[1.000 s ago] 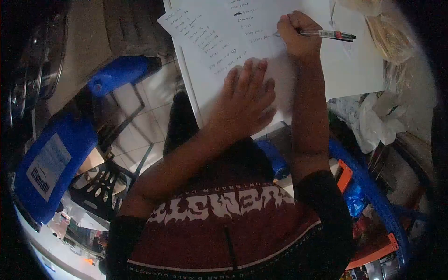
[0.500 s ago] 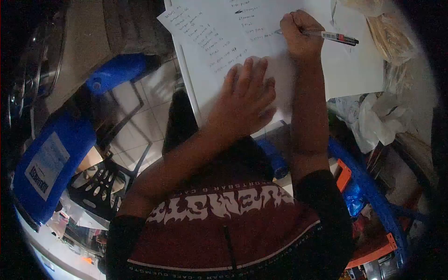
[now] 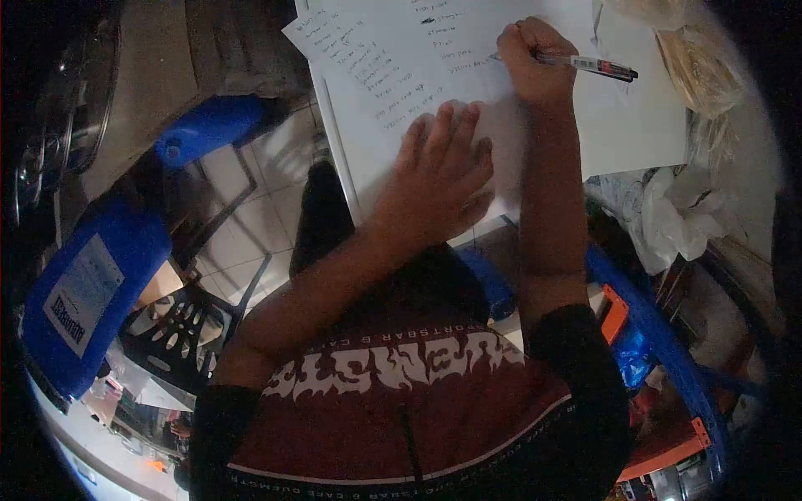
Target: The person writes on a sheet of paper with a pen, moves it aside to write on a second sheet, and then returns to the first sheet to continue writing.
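My right hand (image 3: 541,60) grips a pen (image 3: 595,67), whose tip touches the white paper (image 3: 380,88) at the end of a handwritten line. Two columns of handwriting fill the upper part of the sheet. Below the writing, my left hand (image 3: 443,171) lies flat on the paper with its fingers spread. The paper rests on a white surface, whose edge (image 3: 336,142) shows along the left side.
Plastic-wrapped brown items (image 3: 702,71) lie at the upper right, above a crumpled white plastic bag (image 3: 681,217). Blue containers (image 3: 96,292) and a black chair (image 3: 180,334) stand at the left. A blue and orange rack (image 3: 660,334) is at the lower right.
My right hand has shifted slightly left with the pen, and the lowest line of writing looks a little longer. My left hand stays in nearly the same place.
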Available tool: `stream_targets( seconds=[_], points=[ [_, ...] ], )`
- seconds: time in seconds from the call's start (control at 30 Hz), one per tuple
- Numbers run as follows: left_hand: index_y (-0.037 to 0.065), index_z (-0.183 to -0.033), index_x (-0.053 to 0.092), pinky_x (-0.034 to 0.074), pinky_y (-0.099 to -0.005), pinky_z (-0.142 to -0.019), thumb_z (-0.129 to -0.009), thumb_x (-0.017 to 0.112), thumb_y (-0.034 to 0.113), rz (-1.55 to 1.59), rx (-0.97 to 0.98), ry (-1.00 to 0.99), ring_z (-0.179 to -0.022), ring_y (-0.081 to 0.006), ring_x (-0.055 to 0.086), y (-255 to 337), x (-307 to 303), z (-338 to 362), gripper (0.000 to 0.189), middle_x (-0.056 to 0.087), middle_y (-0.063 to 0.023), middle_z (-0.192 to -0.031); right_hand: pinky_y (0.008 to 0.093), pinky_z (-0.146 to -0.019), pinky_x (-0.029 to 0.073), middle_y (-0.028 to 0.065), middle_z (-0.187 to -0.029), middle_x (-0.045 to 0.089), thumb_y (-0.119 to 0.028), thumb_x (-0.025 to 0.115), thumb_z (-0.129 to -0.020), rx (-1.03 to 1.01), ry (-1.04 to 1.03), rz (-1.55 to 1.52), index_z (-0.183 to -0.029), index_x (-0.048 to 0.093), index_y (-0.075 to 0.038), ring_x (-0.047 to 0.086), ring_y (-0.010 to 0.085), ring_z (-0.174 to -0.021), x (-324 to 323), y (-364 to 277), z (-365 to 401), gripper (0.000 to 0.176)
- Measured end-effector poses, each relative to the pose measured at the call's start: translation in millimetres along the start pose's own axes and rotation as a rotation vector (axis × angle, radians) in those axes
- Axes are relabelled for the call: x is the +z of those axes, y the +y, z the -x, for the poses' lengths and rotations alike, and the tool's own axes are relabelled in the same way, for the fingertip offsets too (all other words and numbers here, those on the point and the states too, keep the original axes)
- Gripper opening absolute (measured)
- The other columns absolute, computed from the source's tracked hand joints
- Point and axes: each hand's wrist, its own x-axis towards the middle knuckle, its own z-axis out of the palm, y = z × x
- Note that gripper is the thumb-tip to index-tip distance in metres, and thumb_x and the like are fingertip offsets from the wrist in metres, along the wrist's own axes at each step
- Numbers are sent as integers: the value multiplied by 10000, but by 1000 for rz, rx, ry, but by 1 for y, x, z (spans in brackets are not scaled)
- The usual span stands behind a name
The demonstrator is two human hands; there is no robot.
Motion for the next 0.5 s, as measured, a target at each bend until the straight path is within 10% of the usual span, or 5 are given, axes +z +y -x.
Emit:
stream_targets(
  seconds=[0.5],
  points=[
    [99,-1239,539,273,-574,-1070,-870,584,464,-12,-2,-35,-1361,-419,279,0,0,-1,521,283,-210,-1501,236,-554,367,-69,-641,446,1,605,-855,8,10,21,-638,461,-66,401,41,-610,-1,-1,-1,269]
  ],
)
